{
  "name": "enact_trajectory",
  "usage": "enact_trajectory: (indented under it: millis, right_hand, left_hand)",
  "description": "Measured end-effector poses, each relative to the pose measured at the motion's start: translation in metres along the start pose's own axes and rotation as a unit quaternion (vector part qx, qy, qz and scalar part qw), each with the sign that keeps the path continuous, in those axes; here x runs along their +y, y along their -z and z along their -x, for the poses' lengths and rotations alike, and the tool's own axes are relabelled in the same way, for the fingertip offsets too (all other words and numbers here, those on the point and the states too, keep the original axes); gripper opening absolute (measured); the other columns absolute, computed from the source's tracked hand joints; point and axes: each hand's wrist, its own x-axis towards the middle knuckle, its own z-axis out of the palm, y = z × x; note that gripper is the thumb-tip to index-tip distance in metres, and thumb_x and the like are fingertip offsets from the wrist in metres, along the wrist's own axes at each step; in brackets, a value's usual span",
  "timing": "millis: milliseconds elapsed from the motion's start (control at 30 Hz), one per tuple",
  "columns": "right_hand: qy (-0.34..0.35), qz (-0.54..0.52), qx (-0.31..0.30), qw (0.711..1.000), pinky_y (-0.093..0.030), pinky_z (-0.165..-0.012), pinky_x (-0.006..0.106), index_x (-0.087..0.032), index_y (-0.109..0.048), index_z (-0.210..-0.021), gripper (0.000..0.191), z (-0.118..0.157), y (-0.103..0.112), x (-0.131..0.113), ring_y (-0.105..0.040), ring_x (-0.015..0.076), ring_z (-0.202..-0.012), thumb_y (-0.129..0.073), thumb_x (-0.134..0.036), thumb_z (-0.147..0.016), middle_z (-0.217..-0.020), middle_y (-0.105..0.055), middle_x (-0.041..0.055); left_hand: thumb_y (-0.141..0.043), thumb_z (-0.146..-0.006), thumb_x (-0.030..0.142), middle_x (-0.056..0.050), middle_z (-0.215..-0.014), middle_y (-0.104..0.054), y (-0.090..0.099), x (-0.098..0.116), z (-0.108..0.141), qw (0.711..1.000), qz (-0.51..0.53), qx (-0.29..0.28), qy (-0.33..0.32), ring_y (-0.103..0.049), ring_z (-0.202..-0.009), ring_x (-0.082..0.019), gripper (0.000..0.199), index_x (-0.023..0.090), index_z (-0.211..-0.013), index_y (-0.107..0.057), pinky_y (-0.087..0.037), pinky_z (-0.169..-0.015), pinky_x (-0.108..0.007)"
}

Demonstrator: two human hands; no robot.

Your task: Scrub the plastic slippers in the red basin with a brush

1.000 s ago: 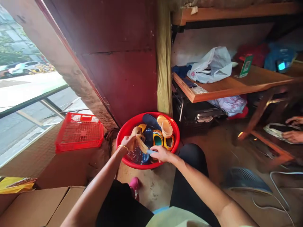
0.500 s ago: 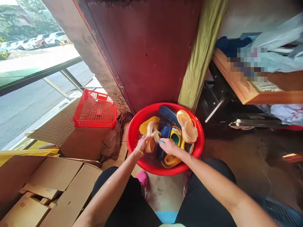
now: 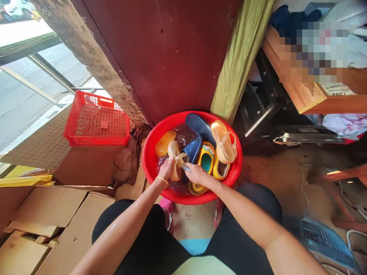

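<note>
A round red tub (image 3: 146,160) of water stands between my feet, full of shoes. My left hand (image 3: 165,170) is closed on a beige clog (image 3: 173,149) at the tub's left side. In my right hand (image 3: 197,173) is a brush (image 3: 186,167) with a grey-blue handle, its head against the clog's strap. Close by lie a blue clog (image 3: 194,148), a navy slipper (image 3: 200,126) sole up, and yellow clogs (image 3: 212,151). Another beige clog (image 3: 224,141) rests on the right. A yellow sole (image 3: 165,142) sits in the water at left.
Left of the tub is a red plastic crate (image 3: 97,124) on cardboard, with a brown cloth (image 3: 126,162) beside it. Cardboard boxes (image 3: 48,210) fill the lower left. A dark red door (image 3: 172,57) stands behind, a wooden table (image 3: 309,93) at right, and a fan (image 3: 323,236) lower right.
The view has shifted, and things sit farther left and higher. The beige clog in my left hand has turned more upright, and the brush has moved down its strap.
</note>
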Motion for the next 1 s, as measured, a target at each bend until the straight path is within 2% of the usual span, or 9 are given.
enact_trajectory:
  millis: [100, 200, 333, 433, 533, 633, 733, 867, 1000]
  right_hand:
    - [0.020, -0.007, -0.014, 1.000, -0.042, -0.074, 0.026, -0.016, -0.063, -0.121, 0.033, 0.016, -0.007, -0.014, -0.067, 0.0196, -0.090, -0.040, -0.022, -0.098, -0.102, -0.074, 0.0106]
    - [0.073, -0.022, -0.065, 0.995, -0.045, -0.076, 0.027, -0.018, -0.067, -0.120, 0.034, 0.048, -0.002, -0.022, -0.068, 0.0201, -0.088, -0.043, -0.025, -0.097, -0.104, -0.075, 0.0103]
    - [0.094, -0.055, -0.118, 0.987, -0.049, -0.086, 0.030, -0.028, -0.069, -0.125, 0.037, 0.080, 0.045, -0.004, -0.068, 0.0205, -0.095, -0.044, -0.034, -0.098, -0.110, -0.076, 0.0025]
    - [0.079, -0.115, -0.174, 0.975, -0.050, -0.092, 0.031, -0.025, -0.072, -0.125, 0.042, 0.092, 0.089, 0.019, -0.067, 0.0224, -0.100, -0.049, -0.045, -0.096, -0.115, -0.075, 0.0014]
    - [0.049, -0.138, -0.161, 0.976, -0.052, -0.093, 0.031, -0.022, -0.069, -0.131, 0.048, 0.097, 0.110, 0.035, -0.068, 0.0233, -0.102, -0.052, -0.048, -0.094, -0.117, -0.074, 0.0036]
    - [0.049, -0.089, -0.080, 0.992, -0.052, -0.095, 0.031, -0.024, -0.064, -0.137, 0.048, 0.087, 0.098, 0.039, -0.067, 0.0226, -0.105, -0.051, -0.044, -0.095, -0.120, -0.073, 0.0044]
    - [0.039, 0.064, 0.034, 0.997, -0.052, -0.093, 0.032, -0.023, -0.056, -0.143, 0.048, 0.062, 0.062, 0.030, -0.067, 0.0216, -0.102, -0.046, -0.031, -0.097, -0.121, -0.070, 0.0077]
    - [0.002, 0.257, 0.047, 0.965, -0.051, -0.071, 0.029, -0.025, -0.039, -0.155, 0.055, 0.023, 0.017, 0.014, -0.068, 0.0205, -0.083, -0.037, -0.023, -0.100, -0.116, -0.064, 0.0120]
    - [-0.022, 0.275, 0.084, 0.958, -0.047, -0.064, 0.028, -0.026, -0.032, -0.157, 0.055, -0.007, 0.010, 0.013, -0.068, 0.0207, -0.082, -0.032, -0.024, -0.102, -0.116, -0.059, 0.0127]
  left_hand:
    - [-0.062, -0.079, 0.065, -0.008, -0.097, -0.074, 0.008, -0.001, 0.003, 0.997, -0.056, 0.042, -0.041, -0.068, -0.088, -0.024, 0.057, 0.016, -0.106, -0.072, -0.052, -0.071, -0.029]
    - [-0.065, -0.078, 0.056, -0.007, -0.095, -0.073, 0.019, -0.002, 0.002, 0.995, -0.041, 0.057, -0.069, -0.067, -0.086, -0.021, 0.055, 0.015, -0.114, -0.070, -0.051, -0.069, -0.027]
    - [-0.072, -0.075, 0.049, -0.008, -0.095, -0.073, 0.025, -0.004, -0.004, 0.997, -0.054, 0.035, -0.053, -0.068, -0.085, -0.022, 0.059, 0.014, -0.122, -0.065, -0.052, -0.070, -0.028]
    - [-0.076, -0.073, 0.050, -0.010, -0.103, -0.073, 0.022, -0.008, -0.009, 0.994, -0.105, -0.003, -0.029, -0.069, -0.093, -0.025, 0.062, 0.015, -0.122, -0.064, -0.053, -0.075, -0.030]
    - [-0.074, -0.074, 0.055, -0.013, -0.113, -0.072, 0.015, -0.012, -0.010, 0.980, -0.191, -0.050, -0.025, -0.068, -0.101, -0.028, 0.064, 0.015, -0.123, -0.062, -0.052, -0.081, -0.033]
    - [-0.075, -0.072, 0.057, -0.019, -0.124, -0.066, 0.007, -0.010, -0.008, 0.941, -0.335, -0.015, -0.049, -0.064, -0.112, -0.035, 0.079, 0.015, -0.135, -0.052, -0.049, -0.091, -0.040]
    - [-0.077, -0.070, 0.055, -0.021, -0.130, -0.062, 0.004, -0.003, -0.007, 0.910, -0.405, 0.030, -0.087, -0.059, -0.120, -0.038, 0.088, 0.017, -0.143, -0.045, -0.046, -0.096, -0.045]
    - [-0.074, -0.072, 0.052, -0.010, -0.114, -0.071, 0.011, 0.005, -0.006, 0.963, -0.245, -0.039, -0.110, -0.066, -0.105, -0.031, 0.069, 0.020, -0.130, -0.059, -0.051, -0.088, -0.039]
    - [-0.074, -0.070, 0.052, -0.008, -0.102, -0.073, 0.019, 0.005, -0.003, 0.987, -0.038, -0.129, -0.091, -0.068, -0.089, -0.026, 0.066, 0.016, -0.125, -0.065, -0.053, -0.076, -0.034]
